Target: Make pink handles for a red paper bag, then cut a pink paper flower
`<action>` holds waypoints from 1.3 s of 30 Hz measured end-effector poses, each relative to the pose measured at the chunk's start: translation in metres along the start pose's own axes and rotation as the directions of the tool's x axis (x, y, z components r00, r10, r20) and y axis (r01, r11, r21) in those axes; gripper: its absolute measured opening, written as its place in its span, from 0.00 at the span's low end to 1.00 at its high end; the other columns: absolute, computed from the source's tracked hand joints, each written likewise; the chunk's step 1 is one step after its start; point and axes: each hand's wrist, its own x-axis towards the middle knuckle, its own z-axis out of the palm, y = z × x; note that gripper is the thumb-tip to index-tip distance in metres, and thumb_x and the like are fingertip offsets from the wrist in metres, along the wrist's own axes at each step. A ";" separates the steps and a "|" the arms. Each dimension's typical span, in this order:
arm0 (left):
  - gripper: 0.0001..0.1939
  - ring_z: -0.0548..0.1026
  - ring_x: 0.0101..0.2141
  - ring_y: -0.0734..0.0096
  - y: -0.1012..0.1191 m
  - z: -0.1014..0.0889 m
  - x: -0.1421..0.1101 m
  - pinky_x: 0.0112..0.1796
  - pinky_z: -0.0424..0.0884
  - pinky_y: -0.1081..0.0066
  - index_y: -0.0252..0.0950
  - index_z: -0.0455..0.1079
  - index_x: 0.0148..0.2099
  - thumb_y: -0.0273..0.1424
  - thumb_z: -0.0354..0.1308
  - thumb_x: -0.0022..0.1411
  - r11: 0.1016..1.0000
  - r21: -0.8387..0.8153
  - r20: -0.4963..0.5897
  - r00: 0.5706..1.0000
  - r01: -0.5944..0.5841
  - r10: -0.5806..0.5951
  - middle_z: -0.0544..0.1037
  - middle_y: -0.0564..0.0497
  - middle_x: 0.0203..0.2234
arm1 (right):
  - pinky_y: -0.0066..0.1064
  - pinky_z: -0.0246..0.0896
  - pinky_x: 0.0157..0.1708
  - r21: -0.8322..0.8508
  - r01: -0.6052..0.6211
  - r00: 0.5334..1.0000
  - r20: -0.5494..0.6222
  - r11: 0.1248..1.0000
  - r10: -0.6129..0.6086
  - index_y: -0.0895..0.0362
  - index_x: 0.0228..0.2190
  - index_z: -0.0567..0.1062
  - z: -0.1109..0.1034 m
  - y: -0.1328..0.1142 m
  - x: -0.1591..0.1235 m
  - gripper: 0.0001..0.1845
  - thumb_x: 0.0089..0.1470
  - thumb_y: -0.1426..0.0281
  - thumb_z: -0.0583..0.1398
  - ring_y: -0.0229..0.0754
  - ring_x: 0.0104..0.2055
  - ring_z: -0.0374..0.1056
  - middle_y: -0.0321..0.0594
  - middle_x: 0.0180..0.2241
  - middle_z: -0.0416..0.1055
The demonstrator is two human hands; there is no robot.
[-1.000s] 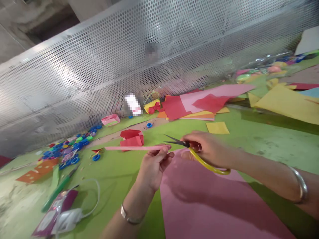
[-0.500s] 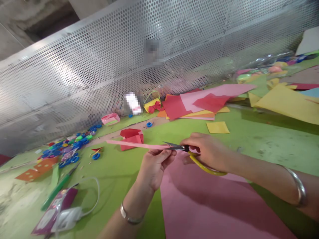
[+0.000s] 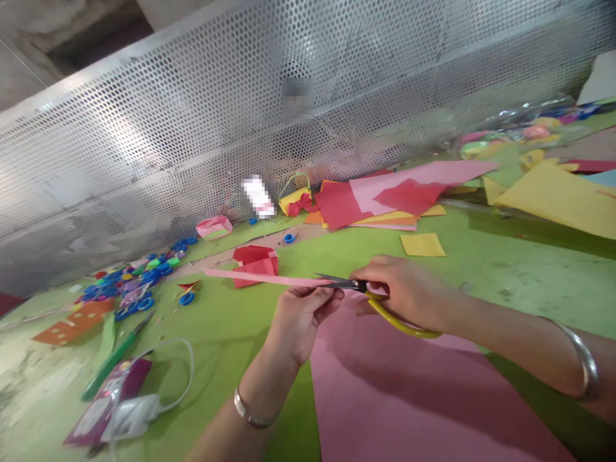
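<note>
Between the fingers and thumb of my left hand (image 3: 301,321) is pinched a thin pink paper strip (image 3: 255,278), its free end pointing left. My right hand (image 3: 404,292) is closed around the yellow handles of a pair of scissors (image 3: 397,321). The parted dark blades lie over the strip, right at my left fingertips. Below both hands spreads a large pink paper sheet (image 3: 399,398); whether the strip joins it is hidden by my hands. Behind the strip sits a folded red paper piece (image 3: 256,264).
Colored paper sheets (image 3: 346,204) are stacked at the back, near a small yellow paper basket (image 3: 296,202). On the left lie blue paper rings (image 3: 144,276), a green cutter (image 3: 115,359) and a white charger (image 3: 135,414). A perforated metal panel (image 3: 192,128) rises behind the table.
The view has shifted very slightly. Both hands, the strip and the scissors keep almost the same position.
</note>
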 end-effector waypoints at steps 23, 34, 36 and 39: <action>0.10 0.77 0.24 0.77 0.002 0.001 -0.003 0.31 0.75 0.82 0.28 0.75 0.25 0.14 0.58 0.55 0.998 -0.055 0.028 0.999 -0.017 0.019 0.79 0.49 0.20 | 0.28 0.42 0.21 -0.190 -0.050 0.998 -0.038 0.981 0.043 0.54 0.20 0.69 -0.006 -0.003 -0.003 0.22 0.51 0.50 0.58 0.38 0.22 0.58 0.36 0.23 0.63; 0.09 0.78 0.23 0.75 -0.002 -0.001 0.000 0.29 0.76 0.81 0.27 0.76 0.27 0.15 0.57 0.55 0.999 -0.040 0.085 0.996 -0.009 0.013 0.80 0.46 0.20 | 0.27 0.47 0.24 -0.110 -0.033 0.999 -0.011 0.993 0.032 0.52 0.31 0.76 0.000 0.000 -0.003 0.14 0.48 0.56 0.64 0.38 0.25 0.61 0.34 0.26 0.63; 0.09 0.78 0.22 0.75 -0.002 0.000 -0.001 0.28 0.76 0.81 0.27 0.76 0.27 0.15 0.57 0.55 1.000 -0.027 0.094 0.996 0.002 0.001 0.80 0.45 0.20 | 0.27 0.47 0.24 -0.094 -0.031 1.000 0.000 0.995 0.031 0.53 0.32 0.76 -0.001 0.000 -0.003 0.14 0.48 0.56 0.64 0.38 0.26 0.61 0.35 0.26 0.63; 0.11 0.78 0.22 0.76 -0.002 0.000 -0.002 0.28 0.76 0.81 0.27 0.76 0.26 0.14 0.56 0.55 1.000 -0.021 0.096 0.995 0.016 -0.014 0.80 0.46 0.19 | 0.27 0.47 0.24 -0.084 -0.020 1.000 0.013 0.996 0.021 0.54 0.29 0.75 -0.001 -0.001 -0.002 0.14 0.48 0.56 0.64 0.37 0.25 0.60 0.34 0.25 0.63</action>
